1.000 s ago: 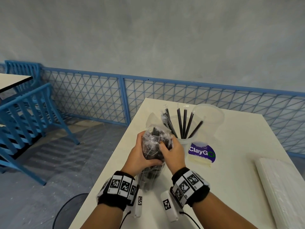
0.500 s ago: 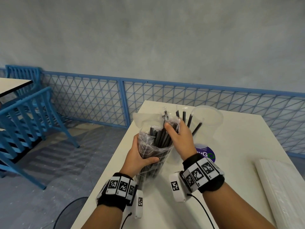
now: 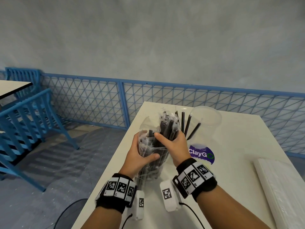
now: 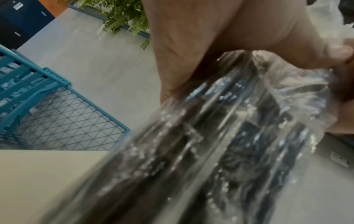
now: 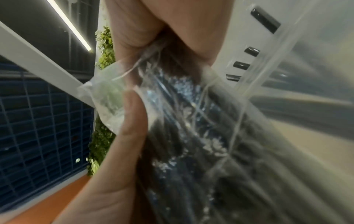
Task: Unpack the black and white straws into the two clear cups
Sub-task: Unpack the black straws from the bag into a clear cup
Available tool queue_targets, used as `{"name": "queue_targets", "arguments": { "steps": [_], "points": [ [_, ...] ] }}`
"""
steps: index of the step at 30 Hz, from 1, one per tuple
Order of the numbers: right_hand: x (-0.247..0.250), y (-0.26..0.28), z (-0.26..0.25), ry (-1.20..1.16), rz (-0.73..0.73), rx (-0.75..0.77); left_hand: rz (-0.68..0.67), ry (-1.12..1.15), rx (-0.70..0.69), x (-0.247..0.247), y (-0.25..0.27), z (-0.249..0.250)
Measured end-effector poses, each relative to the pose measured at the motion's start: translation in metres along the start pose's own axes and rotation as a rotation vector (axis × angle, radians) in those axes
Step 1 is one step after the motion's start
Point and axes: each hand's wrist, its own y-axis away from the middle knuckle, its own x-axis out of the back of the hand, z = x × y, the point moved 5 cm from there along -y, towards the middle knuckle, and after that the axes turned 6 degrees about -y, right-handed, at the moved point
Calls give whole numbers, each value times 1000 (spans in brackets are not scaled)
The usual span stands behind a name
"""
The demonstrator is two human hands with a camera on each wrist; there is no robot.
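Hands [image 3: 140, 156] around upright straw bag [image 3: 152, 164]

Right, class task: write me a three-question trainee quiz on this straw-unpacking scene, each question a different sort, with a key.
1. True or false: the clear cup already holds black straws.
2. Which hand steadies the bag of straws low down? A left hand B right hand
3. Fill in: the purple sticker reads "____".

Key: 1 true; 2 A; 3 ClayGo
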Motion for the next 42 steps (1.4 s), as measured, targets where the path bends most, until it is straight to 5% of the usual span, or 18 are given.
{"name": "queue_targets", "arguments": {
  "steps": [13,19,28,38,42],
  "points": [
    [17,-40,-62,-235,95,41,139,-51,47,4,-5,3],
    [13,-26,-26,32,-30,-36,161,-66,49,2,-7,0],
    [31,-39,-35,-300,320,-90,102,-104,67,-1,-12,3],
    [55,-51,-59,-522,390,-46,27,-86,115,11,-28,4],
    [71,-55,-63,-568,523,-9,68,-40,122,12,-33,-1]
  ]
}}
